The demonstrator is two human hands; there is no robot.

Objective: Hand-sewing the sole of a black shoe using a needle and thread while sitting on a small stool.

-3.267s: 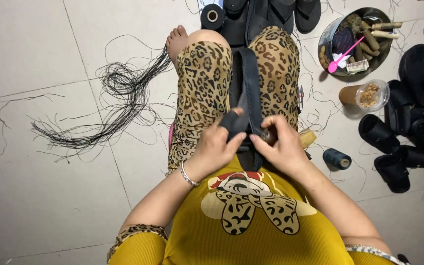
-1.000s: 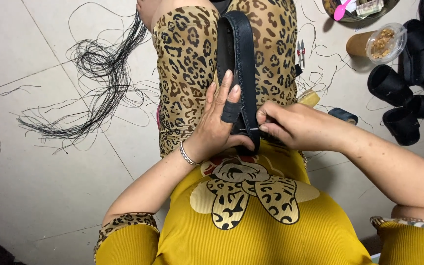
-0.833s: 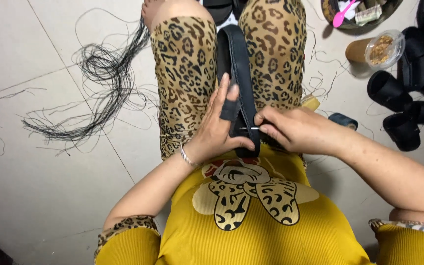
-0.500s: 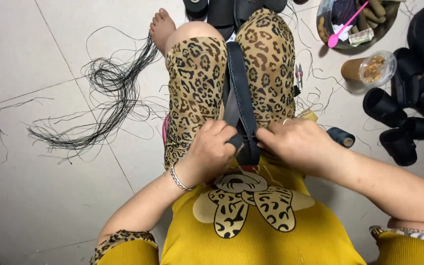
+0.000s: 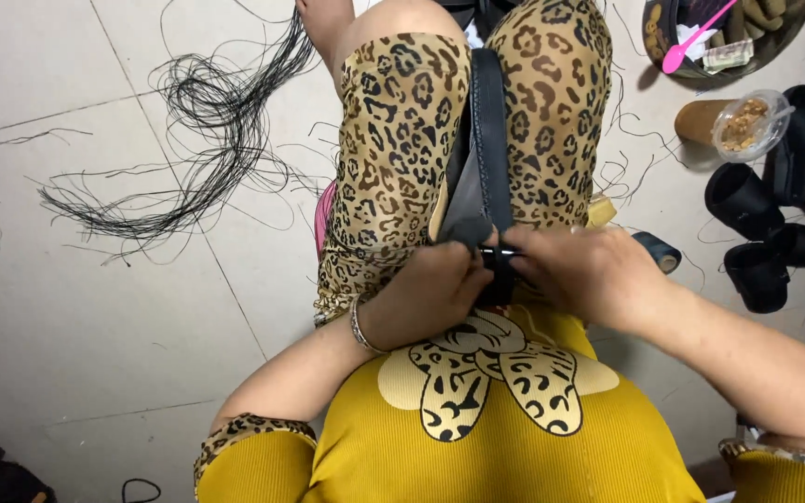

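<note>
Since half a second ago the two hands have closed in on each other and the head has tipped a little nearer, so the knees now run off the top of the view. The left hand has curled over the near end of the long black leather strap that lies lengthwise in the gap between the leopard-print legs; its fingers are pressed together around the folded dark end, pinching it. The right hand meets it from the other side, fingers bunched on the same end, and a small glossy black piece shows just between the two sets of fingertips. I cannot tell what that piece is. To me the tighter grip reads as close work being done right at the strap's end.

Well beyond the left fingers, a tangle of loose black thread sprawls on the pale tiled floor. Past the right fingers lie a dark thread spool, a clear plastic tub with a brownish filling and a heap of black shoe pieces.
</note>
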